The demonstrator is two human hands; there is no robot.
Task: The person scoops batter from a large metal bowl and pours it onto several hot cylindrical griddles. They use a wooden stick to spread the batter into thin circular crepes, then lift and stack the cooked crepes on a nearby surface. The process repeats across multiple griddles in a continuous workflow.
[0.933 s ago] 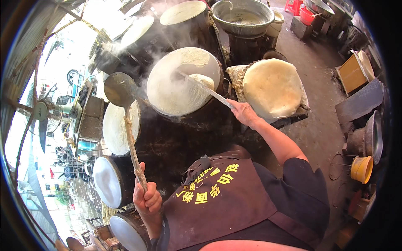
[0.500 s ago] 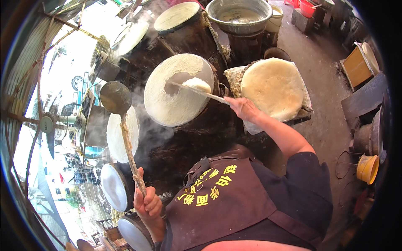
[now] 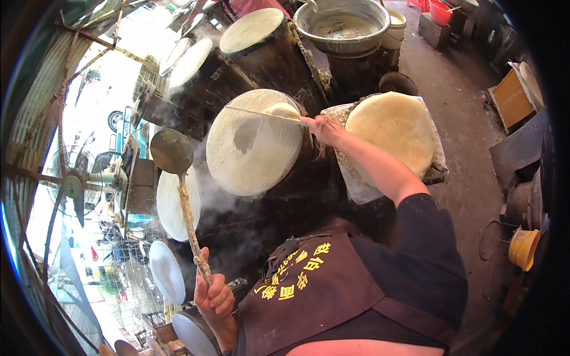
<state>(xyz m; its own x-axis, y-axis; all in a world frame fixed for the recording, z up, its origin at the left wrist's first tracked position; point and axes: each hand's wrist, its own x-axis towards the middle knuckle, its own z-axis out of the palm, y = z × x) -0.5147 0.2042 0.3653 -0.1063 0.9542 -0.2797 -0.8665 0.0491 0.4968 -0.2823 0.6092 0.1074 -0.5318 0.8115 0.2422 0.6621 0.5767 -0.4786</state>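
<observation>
My left hand (image 3: pixel 215 298) grips the batter-crusted handle of a ladle (image 3: pixel 171 152), its round bowl raised to the left of the griddles. With closed fingers my right hand (image 3: pixel 325 129) holds a thin flat stick (image 3: pixel 255 113), laid across the far part of a round griddle. Pale batter (image 3: pixel 237 169) coats that griddle, except for a bare grey patch near its middle. A thick lump of batter (image 3: pixel 282 110) lies beside the stick, close to my right fingers. To the right, large round flatbreads (image 3: pixel 390 133) lie piled on a cloth-like covered stand, below my forearm.
Another coated griddle (image 3: pixel 252 31) stands beyond, and a coated one (image 3: pixel 178 204) to the left. Nearer left is a griddle with a pale grey top (image 3: pixel 167 272). A metal basin (image 3: pixel 342 41) of liquid stands at the far side. Steam drifts between the griddles. A yellow bucket (image 3: pixel 523 250) is far right.
My right hand and the stick have moved to the far side of the griddle. The lump of batter is now flatter, and the bare patch looks smaller. The ladle stays raised.
</observation>
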